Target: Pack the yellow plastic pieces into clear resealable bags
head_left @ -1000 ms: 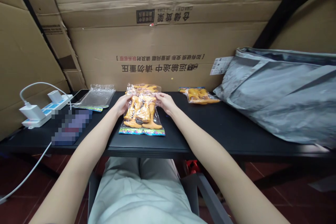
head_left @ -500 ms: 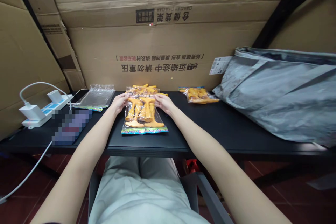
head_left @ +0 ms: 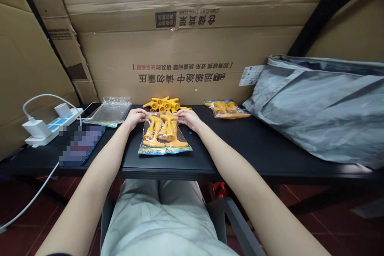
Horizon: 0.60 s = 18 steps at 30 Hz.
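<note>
Both my hands are on the bag [head_left: 164,134]. It lies flat on the table [head_left: 255,144], centre front, just ahead of my lap. Clear plastic, orange pieces inside, coloured strip along the near edge.

Left hand [head_left: 135,117]: fingers closed on the bag's far left corner, pinching the plastic. Right hand [head_left: 187,118]: same on the far right corner, fingers curled over the top edge. Both grip the bag, and its near end rests on the table.

Loose pieces [head_left: 163,105], orange, sit in a heap just behind the bag, between my hands and the cartons [head_left: 180,48]. I can't tell if the bag's mouth is sealed.

Second bag [head_left: 228,109], filled with orange pieces, is to the right by the cartons, apart from my right hand. Empty bags [head_left: 110,111] are stacked just left of my left hand. Power strip [head_left: 51,126] is at the far left with two chargers plugged in. Grey sack [head_left: 318,104] covers the right end of the table.
</note>
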{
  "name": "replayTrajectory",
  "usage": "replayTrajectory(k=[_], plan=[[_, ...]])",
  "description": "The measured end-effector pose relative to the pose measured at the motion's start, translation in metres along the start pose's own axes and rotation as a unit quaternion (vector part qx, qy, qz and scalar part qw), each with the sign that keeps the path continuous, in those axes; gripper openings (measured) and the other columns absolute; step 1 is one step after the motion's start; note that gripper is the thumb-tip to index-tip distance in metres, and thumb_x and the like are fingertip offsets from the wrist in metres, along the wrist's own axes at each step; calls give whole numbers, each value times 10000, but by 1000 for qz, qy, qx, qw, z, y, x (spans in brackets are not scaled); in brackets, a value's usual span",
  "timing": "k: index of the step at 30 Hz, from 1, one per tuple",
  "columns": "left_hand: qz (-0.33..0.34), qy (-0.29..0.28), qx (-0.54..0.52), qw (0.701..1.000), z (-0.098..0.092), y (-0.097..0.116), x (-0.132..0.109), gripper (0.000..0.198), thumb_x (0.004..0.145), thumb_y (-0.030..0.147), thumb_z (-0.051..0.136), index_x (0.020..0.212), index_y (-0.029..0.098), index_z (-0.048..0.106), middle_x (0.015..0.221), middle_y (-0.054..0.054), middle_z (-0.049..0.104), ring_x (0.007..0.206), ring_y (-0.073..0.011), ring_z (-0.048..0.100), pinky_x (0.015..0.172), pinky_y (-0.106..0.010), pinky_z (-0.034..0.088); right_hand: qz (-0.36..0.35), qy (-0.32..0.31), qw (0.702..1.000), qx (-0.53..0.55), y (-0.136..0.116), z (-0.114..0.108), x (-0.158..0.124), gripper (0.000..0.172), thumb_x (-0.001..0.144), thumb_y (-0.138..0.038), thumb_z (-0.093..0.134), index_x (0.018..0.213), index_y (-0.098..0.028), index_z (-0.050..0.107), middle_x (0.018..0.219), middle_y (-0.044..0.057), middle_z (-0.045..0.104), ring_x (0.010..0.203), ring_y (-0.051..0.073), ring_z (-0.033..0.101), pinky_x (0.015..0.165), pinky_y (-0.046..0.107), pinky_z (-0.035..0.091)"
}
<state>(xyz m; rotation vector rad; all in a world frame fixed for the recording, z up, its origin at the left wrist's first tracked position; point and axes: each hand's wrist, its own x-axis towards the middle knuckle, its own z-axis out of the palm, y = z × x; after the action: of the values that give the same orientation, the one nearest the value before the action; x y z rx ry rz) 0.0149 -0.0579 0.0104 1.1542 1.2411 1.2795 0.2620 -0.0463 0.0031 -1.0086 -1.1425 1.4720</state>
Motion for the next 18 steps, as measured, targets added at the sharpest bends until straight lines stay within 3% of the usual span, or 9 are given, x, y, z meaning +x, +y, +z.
replayTrajectory(k=[7, 12, 15, 18], plan=[[84, -7, 183, 980, 4, -6, -1, 166, 600, 3, 457, 554, 157, 500, 461, 46, 530, 455, -106, 577, 511, -223, 493, -59, -1, 988, -140, 9, 1, 6, 159, 595, -36, 456, 524, -163, 519, 472, -39, 521, 457, 74, 511, 507, 190, 455], [174, 0, 356, 918, 2, -5, -5, 210, 582, 5, 397, 537, 179, 506, 434, 58, 502, 457, -105, 532, 545, -212, 428, -107, -31, 967, -230, 8, 0, 9, 173, 594, -58, 421, 497, -170, 510, 454, -34, 502, 451, 90, 495, 501, 207, 435], [225, 9, 404, 886, 1, -3, -5, 215, 582, 7, 396, 528, 184, 505, 482, 41, 529, 533, -123, 542, 592, -225, 418, -87, -36, 966, -241, 4, -2, 8, 171, 635, -100, 435, 505, -165, 526, 463, -15, 513, 451, 97, 496, 486, 211, 420], [288, 15, 422, 859, 2, -3, -5, 219, 590, 3, 397, 527, 187, 497, 573, 14, 579, 622, -141, 558, 640, -240, 417, -85, -44, 951, -293, 0, -6, 6, 232, 708, -199, 457, 502, -157, 555, 421, -10, 475, 406, 87, 432, 414, 204, 325]])
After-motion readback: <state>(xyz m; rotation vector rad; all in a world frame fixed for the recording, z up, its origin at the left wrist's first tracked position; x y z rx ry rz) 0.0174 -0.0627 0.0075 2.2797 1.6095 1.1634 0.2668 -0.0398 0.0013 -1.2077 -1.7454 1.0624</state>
